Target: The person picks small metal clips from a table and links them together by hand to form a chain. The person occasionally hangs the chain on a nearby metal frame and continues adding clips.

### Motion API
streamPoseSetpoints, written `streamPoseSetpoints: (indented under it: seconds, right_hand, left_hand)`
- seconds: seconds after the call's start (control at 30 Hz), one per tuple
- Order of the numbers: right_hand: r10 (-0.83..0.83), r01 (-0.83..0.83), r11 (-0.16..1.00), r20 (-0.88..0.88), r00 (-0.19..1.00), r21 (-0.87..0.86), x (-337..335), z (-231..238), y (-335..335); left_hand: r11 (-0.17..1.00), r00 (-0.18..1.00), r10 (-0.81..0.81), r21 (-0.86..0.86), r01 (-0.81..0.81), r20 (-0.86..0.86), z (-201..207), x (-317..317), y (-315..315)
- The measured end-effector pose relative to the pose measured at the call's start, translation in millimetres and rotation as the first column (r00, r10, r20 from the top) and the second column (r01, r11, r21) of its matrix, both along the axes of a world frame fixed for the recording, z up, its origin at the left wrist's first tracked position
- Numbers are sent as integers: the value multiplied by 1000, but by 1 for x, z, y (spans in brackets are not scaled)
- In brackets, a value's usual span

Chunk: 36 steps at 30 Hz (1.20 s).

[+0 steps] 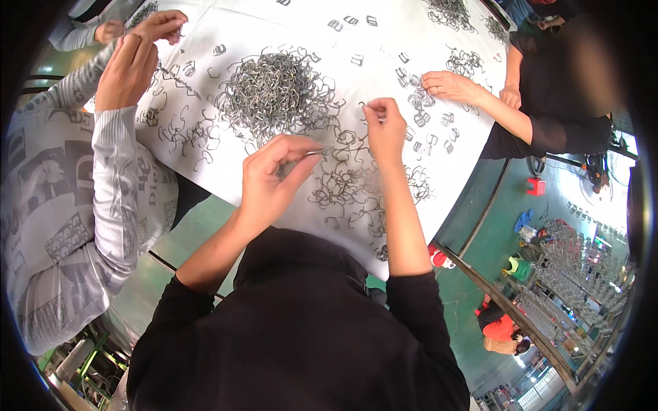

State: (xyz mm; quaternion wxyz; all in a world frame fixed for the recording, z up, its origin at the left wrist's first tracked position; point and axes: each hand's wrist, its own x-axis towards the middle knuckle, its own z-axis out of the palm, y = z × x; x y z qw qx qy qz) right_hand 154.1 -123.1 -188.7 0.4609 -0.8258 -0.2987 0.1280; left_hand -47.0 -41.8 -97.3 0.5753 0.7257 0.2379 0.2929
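Note:
Above the white table, my left hand [271, 178] is closed, with thumb and forefinger pinching a small metal wire piece [316, 152]. To its right, my right hand [386, 130] is also closed in a pinch on a thin bent wire hook [364, 105]. Loose bent wire hooks [340, 183] lie scattered below and between both hands. Beyond my left hand rises a large heap of the same metal hooks [269, 90]. What exactly each pinch holds is partly hidden by the fingers.
The white tabletop [384, 41] carries small metal buckles [351, 20] along its far side. At left a co-worker's hand [127, 72] hovers over hooks; at right another co-worker's hand [449, 86] touches buckles. Racks of metal parts [576, 267] stand beyond the table at right.

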Motion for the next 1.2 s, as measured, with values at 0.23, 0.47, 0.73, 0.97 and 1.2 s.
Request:
streamPoseSetpoints:
  seconds: [0.23,0.47,0.73,0.97,1.2]
  right_hand:
    - [93,233,831,-540,836,505,-89,120,-59]
    - [6,258,780,-418,909,571,-96,117,-57]
    - [-56,130,757,-134,989,640,-82,101,-65]
    - [-77,71,826,-13,997,559,-75,99,-79]
    - [-55,56,830,-18,998,556,-83,95,-88]
  left_hand:
    - [1000,998,4,-19,-3,57,1,20,-14]
    - [989,989,-102,119,89,104,6,31,-23]
    - [844,992,-125,525,107,-1,-64,103,50]
    - [594,932,101,773,224,-348,-153,216,111]
    - [486,833,96,756,438,-544,-170,223,129]
